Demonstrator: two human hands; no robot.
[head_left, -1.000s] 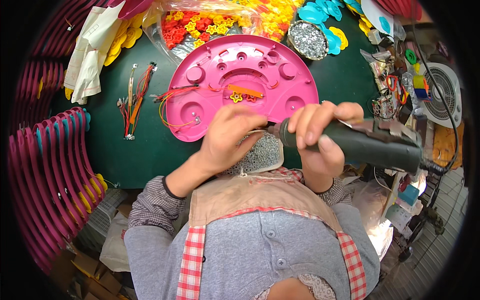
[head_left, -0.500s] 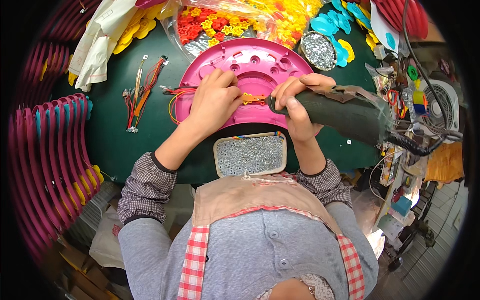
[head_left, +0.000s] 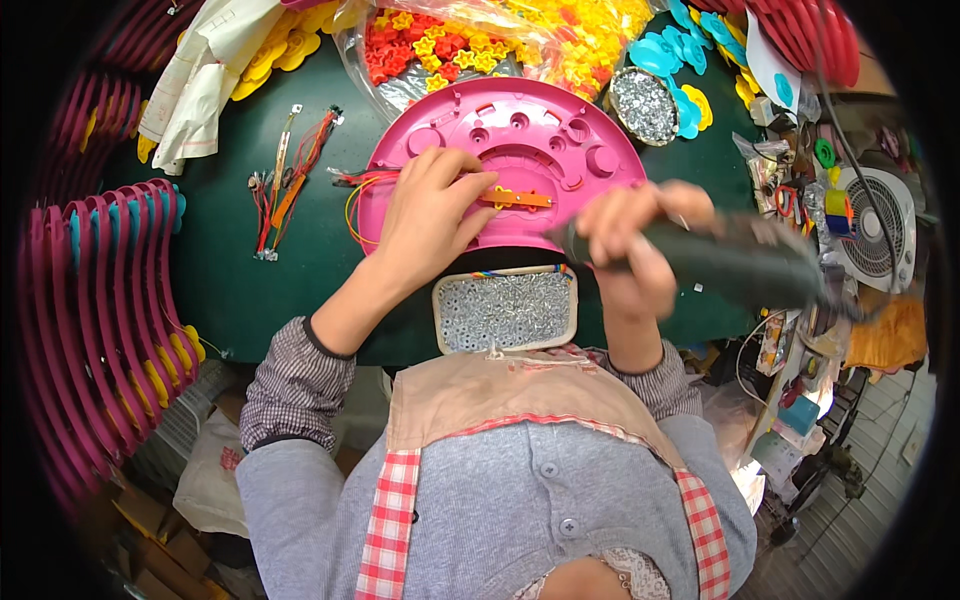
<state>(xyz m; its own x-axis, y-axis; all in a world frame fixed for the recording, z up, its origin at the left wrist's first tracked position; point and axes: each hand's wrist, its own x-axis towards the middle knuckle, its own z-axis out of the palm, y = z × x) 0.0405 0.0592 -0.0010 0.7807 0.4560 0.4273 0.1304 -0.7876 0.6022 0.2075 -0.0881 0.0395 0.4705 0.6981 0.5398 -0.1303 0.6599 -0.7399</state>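
Note:
A pink half-round plastic shell [head_left: 400, 225] lies on the table with its ribbed inside upward. In its middle sits a narrow orange strip [head_left: 530, 199] with a small yellow piece under its left part. My left hand [head_left: 432, 205] rests over the shell's left side. Its thumb and forefinger are apart beside the strip's left end, with nothing seen between them. My right hand [head_left: 635, 240], blurred by motion, is closed around a dark corded electric screwdriver [head_left: 735, 262]. The screwdriver's nose points left over the shell's lower right edge, apart from the strip. Red and yellow wires [head_left: 362, 195] stick out at the shell's left.
A shallow tray of small screws [head_left: 437, 318] stands between the shell and my apron. A round bowl of metal bits [head_left: 643, 105] is at the far right. Wired strips [head_left: 285, 195] lie left, and bagged red and yellow stars [head_left: 450, 50] lie behind. Pink curved parts [head_left: 110, 320] stand stacked left.
My right hand has drawn the screwdriver back right and down, away from the orange strip. My left thumb and forefinger have come off the strip and spread.

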